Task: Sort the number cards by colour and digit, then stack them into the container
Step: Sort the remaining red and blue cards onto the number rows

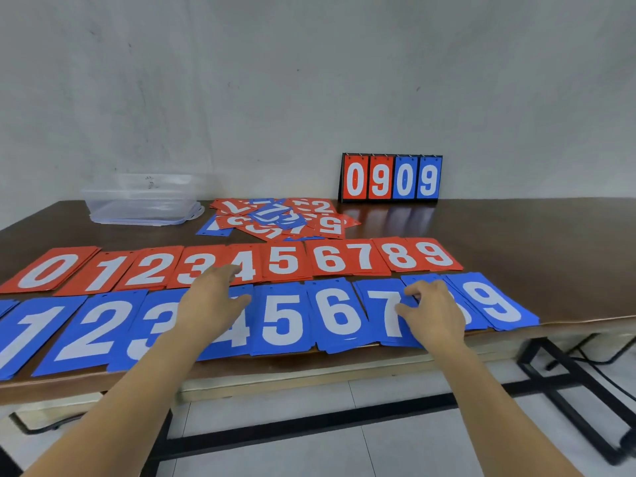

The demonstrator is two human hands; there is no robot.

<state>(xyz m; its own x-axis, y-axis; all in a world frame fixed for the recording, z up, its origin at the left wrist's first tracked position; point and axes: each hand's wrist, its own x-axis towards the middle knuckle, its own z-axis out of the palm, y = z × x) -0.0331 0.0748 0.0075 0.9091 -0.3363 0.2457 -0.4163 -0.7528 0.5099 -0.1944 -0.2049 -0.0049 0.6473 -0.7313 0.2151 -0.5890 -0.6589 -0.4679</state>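
**Card count on the desk**

One scoreboard (pixel 392 179) stands at the back of the single desk (pixel 516 228), showing four panels: two red, two blue.

In front of the scoreboard and to its left lies one loose heap (pixel 275 216) of mixed red and blue cards, too tangled to count. Further left of the scoreboard sits one clear container (pixel 144 201).

Nearer than the heap run ten red piles (pixel 282 261), digits 0 to 9. Nearer still are nine blue piles (pixel 285 318), digits 1 to 9, the 8 mostly covered, plus one blue sliver at the frame's left edge, its digit unreadable.

Two hands are in view: the left hand (pixel 210 301) and the right hand (pixel 433 313).
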